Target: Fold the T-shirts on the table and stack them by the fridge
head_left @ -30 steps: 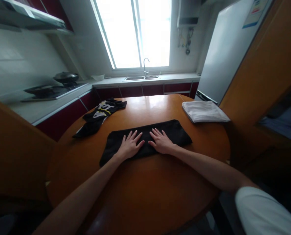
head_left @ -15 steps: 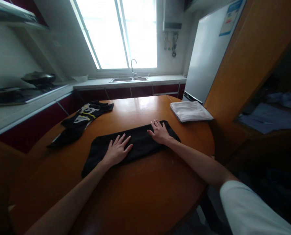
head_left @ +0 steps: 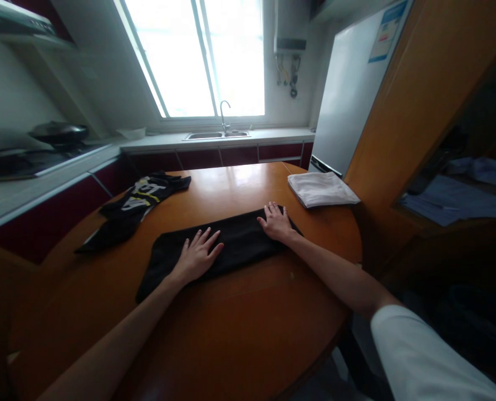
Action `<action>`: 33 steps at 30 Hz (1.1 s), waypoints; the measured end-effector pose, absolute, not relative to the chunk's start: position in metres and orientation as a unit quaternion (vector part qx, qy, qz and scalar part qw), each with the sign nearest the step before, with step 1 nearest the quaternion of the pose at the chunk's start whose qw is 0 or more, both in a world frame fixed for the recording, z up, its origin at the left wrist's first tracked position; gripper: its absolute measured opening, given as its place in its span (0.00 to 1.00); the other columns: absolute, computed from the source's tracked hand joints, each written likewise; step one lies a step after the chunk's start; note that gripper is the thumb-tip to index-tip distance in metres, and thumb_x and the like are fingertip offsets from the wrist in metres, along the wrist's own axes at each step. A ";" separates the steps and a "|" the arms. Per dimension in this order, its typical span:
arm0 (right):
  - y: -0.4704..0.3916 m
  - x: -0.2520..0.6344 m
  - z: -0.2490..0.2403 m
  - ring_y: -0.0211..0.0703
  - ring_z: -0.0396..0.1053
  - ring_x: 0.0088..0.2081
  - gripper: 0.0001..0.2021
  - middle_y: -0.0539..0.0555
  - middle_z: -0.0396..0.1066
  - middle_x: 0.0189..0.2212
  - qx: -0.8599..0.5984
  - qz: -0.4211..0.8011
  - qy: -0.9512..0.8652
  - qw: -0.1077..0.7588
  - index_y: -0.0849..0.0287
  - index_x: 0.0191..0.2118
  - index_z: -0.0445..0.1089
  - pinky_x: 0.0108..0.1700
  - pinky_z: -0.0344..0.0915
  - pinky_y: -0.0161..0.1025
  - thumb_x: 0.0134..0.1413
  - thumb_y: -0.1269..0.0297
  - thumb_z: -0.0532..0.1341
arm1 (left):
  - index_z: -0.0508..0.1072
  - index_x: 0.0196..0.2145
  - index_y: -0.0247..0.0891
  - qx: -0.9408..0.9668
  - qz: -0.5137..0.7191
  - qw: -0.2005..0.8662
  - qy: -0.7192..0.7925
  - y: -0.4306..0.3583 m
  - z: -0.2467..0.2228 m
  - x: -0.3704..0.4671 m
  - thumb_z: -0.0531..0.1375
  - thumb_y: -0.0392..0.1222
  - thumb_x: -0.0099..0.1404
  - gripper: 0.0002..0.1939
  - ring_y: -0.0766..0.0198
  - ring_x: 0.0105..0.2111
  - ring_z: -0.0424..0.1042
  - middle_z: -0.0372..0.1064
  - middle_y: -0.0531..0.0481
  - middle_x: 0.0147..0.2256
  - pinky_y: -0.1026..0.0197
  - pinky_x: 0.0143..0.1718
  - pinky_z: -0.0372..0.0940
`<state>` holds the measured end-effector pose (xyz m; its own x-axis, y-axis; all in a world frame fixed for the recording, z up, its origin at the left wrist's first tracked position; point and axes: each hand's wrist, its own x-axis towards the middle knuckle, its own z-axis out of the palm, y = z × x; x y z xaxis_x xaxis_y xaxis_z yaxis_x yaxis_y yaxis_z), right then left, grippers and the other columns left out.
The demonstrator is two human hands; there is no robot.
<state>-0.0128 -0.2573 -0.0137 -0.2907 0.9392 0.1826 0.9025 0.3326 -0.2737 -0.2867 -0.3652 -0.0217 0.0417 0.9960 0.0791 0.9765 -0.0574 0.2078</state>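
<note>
A black folded cloth item [head_left: 241, 245], probably a garment, lies as a long flat strip across the wooden table [head_left: 231, 328]. My left hand [head_left: 196, 257] rests palm down on its left half, fingers spread. On its right end lies my right hand [head_left: 276, 223], also flat with the fingers apart. Neither hand grips the fabric. Which kind of garment it is, I cannot tell from its folded shape.
A crumpled black garment [head_left: 143, 195] with white and yellow print lies at the table's left. A folded white cloth [head_left: 323, 189] sits at the right edge, near the fridge [head_left: 352, 94]. Beyond the table runs a counter with a sink [head_left: 206, 135].
My right hand has slid slightly right along the black cloth, toward its end. My left hand stays nearly in place on it. The whole view has shifted a little.
</note>
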 end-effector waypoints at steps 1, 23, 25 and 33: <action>-0.257 -0.012 -0.014 0.55 0.37 0.74 0.35 0.68 0.42 0.73 -0.578 0.068 -0.800 0.145 0.70 0.72 0.51 0.70 0.33 0.61 0.71 0.48 0.46 | 0.61 0.69 0.44 0.717 0.122 0.058 0.684 -0.365 -0.020 -0.288 0.44 0.62 0.73 0.34 0.43 0.72 0.42 0.45 0.44 0.72 0.31 0.67 0.39; -0.270 -0.017 -0.011 0.60 0.52 0.69 0.22 0.68 0.59 0.67 -0.514 0.005 -0.812 0.277 0.66 0.59 0.69 0.68 0.45 0.61 0.67 0.59 0.52 | 0.74 0.22 0.33 0.417 0.193 0.330 0.824 -0.400 0.047 -0.419 0.77 0.59 0.34 0.28 0.58 0.24 0.75 0.76 0.41 0.26 0.64 0.24 0.66; -0.271 -0.017 -0.010 0.59 0.52 0.69 0.21 0.68 0.60 0.66 -0.510 0.010 -0.815 0.274 0.64 0.57 0.71 0.68 0.46 0.60 0.67 0.59 0.53 | 0.73 0.21 0.33 0.423 0.194 0.330 0.821 -0.401 0.048 -0.415 0.77 0.59 0.33 0.29 0.60 0.23 0.74 0.75 0.42 0.25 0.65 0.22 0.63; -0.272 -0.019 -0.010 0.57 0.53 0.68 0.19 0.65 0.62 0.65 -0.496 0.035 -0.824 0.270 0.63 0.55 0.73 0.68 0.46 0.56 0.67 0.59 0.54 | 0.71 0.17 0.36 0.443 0.225 0.329 0.803 -0.398 0.044 -0.410 0.77 0.55 0.29 0.25 0.62 0.20 0.67 0.68 0.49 0.17 0.65 0.20 0.59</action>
